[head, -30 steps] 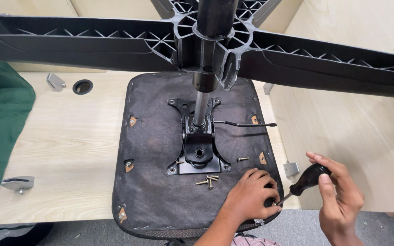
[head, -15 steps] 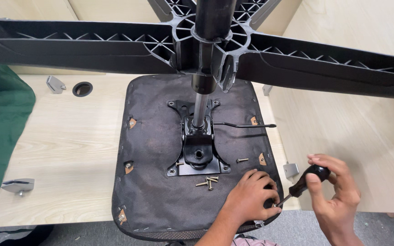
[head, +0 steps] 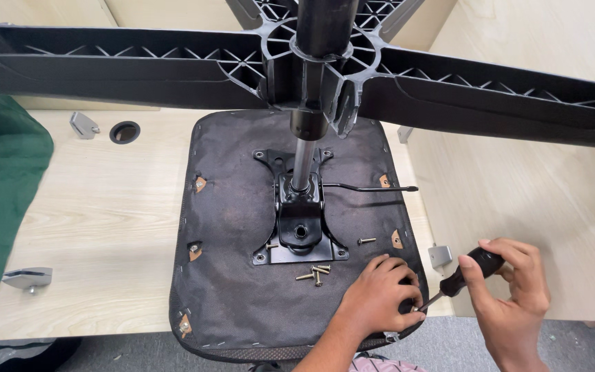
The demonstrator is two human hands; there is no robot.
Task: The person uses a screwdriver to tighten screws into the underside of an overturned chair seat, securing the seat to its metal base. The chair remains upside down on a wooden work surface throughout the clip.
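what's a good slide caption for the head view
Right hand drives a screwdriver at the upturned chair seat, left hand steadying its corner.

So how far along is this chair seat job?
Done: the black mechanism plate sits on the upturned seat. In hand: the right hand drives a screwdriver at the seat's corner, left hand steadying. Left: loose screws lie unused.

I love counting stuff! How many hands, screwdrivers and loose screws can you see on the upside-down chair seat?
Hands: 2, the left hand and the right hand
Screwdriver: 1, held in the right hand
Loose screws: about 5, a small pile plus a single screw
Total: about 8
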